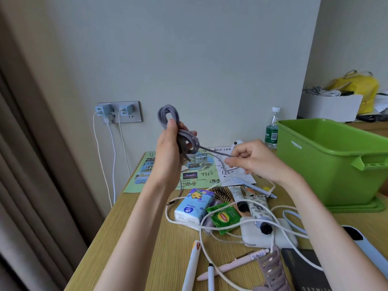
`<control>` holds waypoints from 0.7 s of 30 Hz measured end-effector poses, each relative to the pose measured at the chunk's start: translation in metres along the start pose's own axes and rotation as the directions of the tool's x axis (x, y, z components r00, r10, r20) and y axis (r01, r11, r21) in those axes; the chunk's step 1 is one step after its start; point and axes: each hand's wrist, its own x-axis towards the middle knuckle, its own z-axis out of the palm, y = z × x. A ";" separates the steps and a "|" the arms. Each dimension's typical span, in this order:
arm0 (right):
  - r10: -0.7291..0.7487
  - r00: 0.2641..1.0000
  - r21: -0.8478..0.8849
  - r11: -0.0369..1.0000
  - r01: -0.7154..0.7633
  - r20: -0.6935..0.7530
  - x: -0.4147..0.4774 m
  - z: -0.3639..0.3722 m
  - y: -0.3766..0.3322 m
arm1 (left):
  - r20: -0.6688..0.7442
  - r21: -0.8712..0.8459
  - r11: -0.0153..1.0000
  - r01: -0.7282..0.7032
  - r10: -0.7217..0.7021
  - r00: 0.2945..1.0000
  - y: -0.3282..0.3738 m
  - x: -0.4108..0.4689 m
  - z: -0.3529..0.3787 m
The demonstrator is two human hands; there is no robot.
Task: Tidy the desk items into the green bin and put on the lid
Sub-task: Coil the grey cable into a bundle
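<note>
White cables (210, 224) across cluttered desk (147, 238)

The wooden desk (151, 238) bears a green bin (327, 164), tissue pack (193, 206), pens and cables.

We note a grey wall socket plate (119, 112) on the pale green wall (210, 49), carrying pale blue chargers with white cords (113, 164) hanging down beside the wooden surface (147, 227). At far left we see brown pleated curtains (31, 164). At upper right we see a white open cardboard box (329, 108) holding tangled pale cables, and just behind it a yellow fabric bag (361, 85), both resting on a separate wooden ledge.
</note>
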 end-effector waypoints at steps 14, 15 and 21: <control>-0.226 0.968 0.231 0.941 0.246 -0.111 -0.001 -0.007 -0.013 | 0.146 0.637 0.753 -0.166 0.093 0.985 -0.019 0.002 -0.013; -0.240 0.963 0.220 0.940 0.262 -0.121 0.000 -0.006 -0.014 | 0.203 0.661 0.726 -0.189 0.070 0.977 -0.021 0.000 -0.010; -0.262 0.933 0.186 0.932 0.311 -0.247 0.003 -0.004 -0.018 | 0.417 0.634 0.730 -0.254 -0.047 0.908 -0.026 -0.014 0.008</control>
